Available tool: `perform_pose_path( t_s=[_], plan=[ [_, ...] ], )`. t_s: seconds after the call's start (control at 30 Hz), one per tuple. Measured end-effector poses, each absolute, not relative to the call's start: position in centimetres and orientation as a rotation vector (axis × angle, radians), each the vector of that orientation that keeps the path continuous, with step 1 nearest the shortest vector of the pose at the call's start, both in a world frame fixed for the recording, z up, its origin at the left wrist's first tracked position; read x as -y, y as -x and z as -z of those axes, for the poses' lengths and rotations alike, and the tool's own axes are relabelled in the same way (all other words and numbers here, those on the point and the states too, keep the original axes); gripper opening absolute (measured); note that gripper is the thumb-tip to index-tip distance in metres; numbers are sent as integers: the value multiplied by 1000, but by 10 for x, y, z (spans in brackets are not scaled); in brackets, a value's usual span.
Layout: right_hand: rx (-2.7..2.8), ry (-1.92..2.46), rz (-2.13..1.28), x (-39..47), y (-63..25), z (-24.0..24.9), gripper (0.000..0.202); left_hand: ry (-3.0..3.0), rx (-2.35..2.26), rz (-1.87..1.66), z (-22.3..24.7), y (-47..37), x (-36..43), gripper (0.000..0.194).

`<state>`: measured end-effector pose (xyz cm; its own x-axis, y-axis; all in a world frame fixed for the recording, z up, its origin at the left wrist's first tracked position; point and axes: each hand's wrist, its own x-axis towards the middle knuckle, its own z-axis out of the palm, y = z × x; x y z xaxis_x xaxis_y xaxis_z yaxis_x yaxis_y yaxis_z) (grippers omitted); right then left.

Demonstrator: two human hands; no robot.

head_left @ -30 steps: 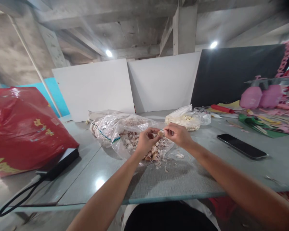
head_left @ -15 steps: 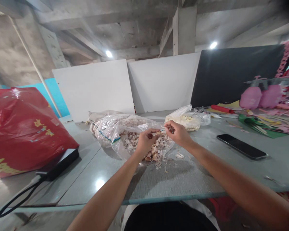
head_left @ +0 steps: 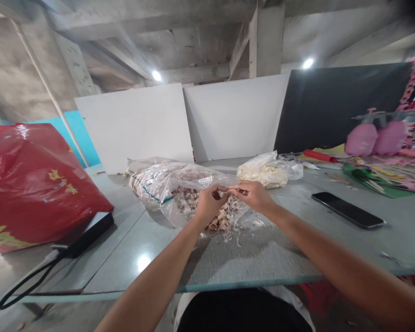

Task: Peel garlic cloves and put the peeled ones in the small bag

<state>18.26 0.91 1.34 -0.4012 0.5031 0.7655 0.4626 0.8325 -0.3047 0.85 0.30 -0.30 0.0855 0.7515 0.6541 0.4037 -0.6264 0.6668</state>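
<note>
Over an open clear plastic bag (head_left: pixel 170 213), my left hand (head_left: pixel 209 203) pinches a small garlic clove, mostly covered by the fingers. My right hand (head_left: pixel 255 195) meets it at the fingertips, thumb and forefinger pressed together at the same clove. Below both hands lie unpeeled garlic cloves (head_left: pixel 222 218) mixed with papery skins, part in the bag and part spilling onto the table. Behind my right hand sits a second clear bag (head_left: pixel 263 175) of pale peeled cloves.
On the grey table (head_left: pixel 249 263) a black phone (head_left: pixel 347 210) lies to the right. A red bag (head_left: pixel 44 189) and a black power bank (head_left: pixel 90 235) with a cable stand left. Pink spray bottles (head_left: pixel 361 138) and coloured scraps are at far right. White boards (head_left: pixel 235 120) rise behind.
My right hand has come left and slightly down, from apart to touching my left fingertips. My left hand has stayed nearly in place.
</note>
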Motion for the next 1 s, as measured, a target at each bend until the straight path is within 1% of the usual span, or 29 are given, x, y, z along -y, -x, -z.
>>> perform_pose_path(
  t_s=[0.27,0.57,1.0],
  plan=[
    [2091,738,45,-11,-182,-11,23,-2066,-1207,-1537,6,-9,-7,19],
    [2114,735,72,-14,-183,-9,23,-2006,-1133,-1500,7,-8,-10,18],
    [2136,814,22,-14,-181,-6,23,-2021,-1109,-1466,7,-8,-6,16]
  ],
)
